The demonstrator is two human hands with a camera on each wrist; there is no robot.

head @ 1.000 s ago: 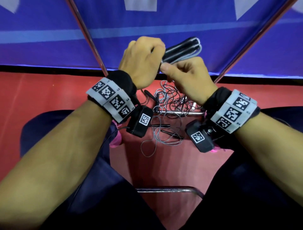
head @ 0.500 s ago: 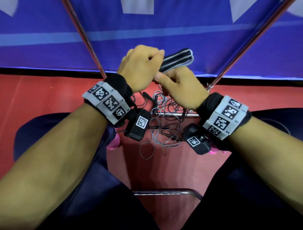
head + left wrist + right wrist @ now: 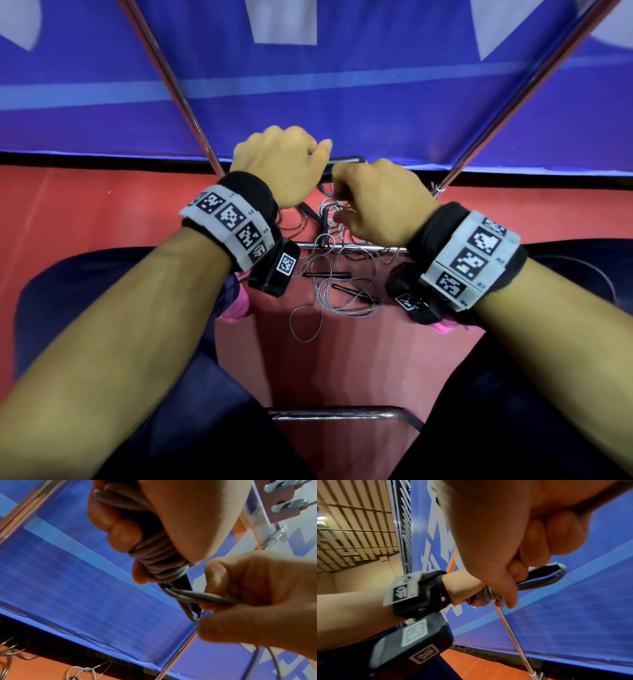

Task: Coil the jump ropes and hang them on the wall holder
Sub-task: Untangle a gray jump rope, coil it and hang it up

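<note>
Nearest, a curved metal tube (image 3: 335,415) is seen between two dark-trousered knees (image 3: 68,291). Beyond it, loose jump ropes (image 3: 329,294) are spread in a tangle of gray cord and thin black handles on the red floor (image 3: 85,212), and some strands cross a horizontal metal bar (image 3: 352,246). Above the tangle both hands are held close together. The left hand (image 3: 281,164) is clamped round a bundled jump rope (image 3: 159,561), its fingers curled over the turns of gray cord wound about the black handles. The bundle's long axis is laid roughly left to right, and the free end of the handles (image 3: 544,574) is pointed right and slightly away, past the right hand (image 3: 380,202). A doubled strand of cord (image 3: 205,597) coming off the bundle is pinched between the thumb and curled fingers of that hand. Farther off, a blue banner (image 3: 342,113) is crossed by two slanting metal poles (image 3: 178,89). Metal hooks (image 3: 288,506) are caught in the left wrist view, beyond the hands.
</note>
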